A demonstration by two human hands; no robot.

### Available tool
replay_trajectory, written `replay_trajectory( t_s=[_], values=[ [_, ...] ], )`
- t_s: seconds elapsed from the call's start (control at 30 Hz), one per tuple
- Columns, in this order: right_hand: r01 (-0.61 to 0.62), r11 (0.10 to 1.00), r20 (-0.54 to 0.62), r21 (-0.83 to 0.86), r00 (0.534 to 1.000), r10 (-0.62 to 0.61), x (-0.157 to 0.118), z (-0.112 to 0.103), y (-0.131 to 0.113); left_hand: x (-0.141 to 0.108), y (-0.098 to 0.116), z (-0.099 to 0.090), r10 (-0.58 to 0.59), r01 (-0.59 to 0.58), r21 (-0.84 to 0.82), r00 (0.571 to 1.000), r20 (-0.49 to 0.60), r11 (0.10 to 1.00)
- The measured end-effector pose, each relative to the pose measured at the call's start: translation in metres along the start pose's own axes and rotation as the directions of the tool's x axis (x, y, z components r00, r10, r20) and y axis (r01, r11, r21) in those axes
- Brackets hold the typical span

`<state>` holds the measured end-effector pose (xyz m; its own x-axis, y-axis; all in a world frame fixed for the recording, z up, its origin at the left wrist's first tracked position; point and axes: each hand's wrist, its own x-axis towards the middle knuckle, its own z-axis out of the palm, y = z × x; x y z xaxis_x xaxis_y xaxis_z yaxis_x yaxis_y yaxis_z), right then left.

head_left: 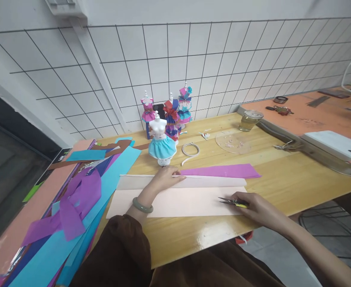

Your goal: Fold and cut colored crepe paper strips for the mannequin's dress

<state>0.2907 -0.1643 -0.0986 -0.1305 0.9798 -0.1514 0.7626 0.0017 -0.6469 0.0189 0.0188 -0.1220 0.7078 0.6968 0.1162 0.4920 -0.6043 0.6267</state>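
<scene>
A pale pink sheet [181, 203] lies across the wooden table, its far edge folded over in a long strip. My left hand [167, 178] rests on the fold, fingers spread a little and pointing right. Small scissors [233, 202] with dark blades and a yellow handle part are in my right hand [251, 204], above the sheet's right end, blades pointing left. Behind the fold lies a purple strip [223, 171]. Just beyond my left hand stands a small white mannequin [158, 129] in a turquoise skirt [162, 148].
Several dressed mannequins [185, 105] stand by the tiled wall. A coiled white strip [190, 149], a clear plate [233, 142] with small beads and a lidded glass jar [250, 120] are behind. Coloured strips [73, 199] pile at the left. An orange surface [301, 115] adjoins at the right.
</scene>
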Motion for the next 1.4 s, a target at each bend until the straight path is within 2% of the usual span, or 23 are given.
replay_trajectory(
  t_s=[0.13, 0.27, 0.43, 0.57, 0.63, 0.77, 0.83, 1.07, 1.23, 1.3, 1.4],
  values=[
    [0.007, 1.0, -0.021, -0.007, 1.0, -0.007, 0.012, -0.003, -0.015, 0.006, 0.008, 0.002, 0.052, -0.052, 0.06, 0.999, -0.007, 0.997],
    [0.023, 0.999, -0.047, -0.028, 0.999, -0.024, 0.025, -0.002, -0.03, 0.009, 0.007, 0.005, 0.068, -0.065, 0.115, 0.997, -0.029, 0.991],
    [0.063, 0.997, -0.122, -0.042, 0.99, -0.067, 0.046, -0.004, -0.033, 0.006, 0.004, 0.008, 0.057, -0.056, 0.061, 0.998, -0.015, 0.997],
    [0.116, 0.99, -0.169, -0.084, 0.977, -0.129, 0.074, -0.012, -0.032, 0.004, 0.006, 0.008, 0.075, -0.075, 0.014, 0.997, -0.01, 0.997],
    [0.148, 0.984, -0.119, -0.098, 0.98, -0.16, 0.089, -0.015, -0.033, 0.003, 0.007, 0.006, 0.072, -0.072, -0.014, 0.997, 0.0, 0.997],
    [0.195, 0.978, 0.055, -0.075, 0.98, -0.191, 0.111, -0.015, -0.037, 0.001, 0.007, 0.001, 0.01, -0.008, -0.069, 1.0, 0.024, 0.998],
    [0.194, 0.979, 0.078, -0.062, 0.979, -0.189, 0.115, -0.013, -0.038, 0.001, 0.007, 0.0, -0.014, 0.016, -0.097, 1.0, 0.028, 0.995],
    [0.189, 0.982, 0.021, -0.028, 0.982, -0.189, 0.118, -0.009, -0.036, 0.001, 0.012, 0.004, 0.029, -0.025, -0.11, 0.999, 0.042, 0.994],
    [0.127, 0.983, -0.158, -0.133, 0.976, -0.147, 0.106, -0.014, -0.044, 0.001, 0.011, 0.005, 0.001, 0.0, -0.099, 1.0, 0.011, 0.995],
    [0.125, 0.98, -0.139, -0.158, 0.979, -0.147, 0.096, -0.018, -0.047, 0.001, 0.011, 0.006, -0.011, 0.012, -0.099, 1.0, 0.011, 0.995],
    [0.076, 0.982, 0.004, -0.171, 0.997, -0.077, 0.083, -0.023, -0.047, 0.0, 0.009, 0.008, -0.007, 0.008, -0.108, 1.0, 0.011, 0.994]
  ],
)
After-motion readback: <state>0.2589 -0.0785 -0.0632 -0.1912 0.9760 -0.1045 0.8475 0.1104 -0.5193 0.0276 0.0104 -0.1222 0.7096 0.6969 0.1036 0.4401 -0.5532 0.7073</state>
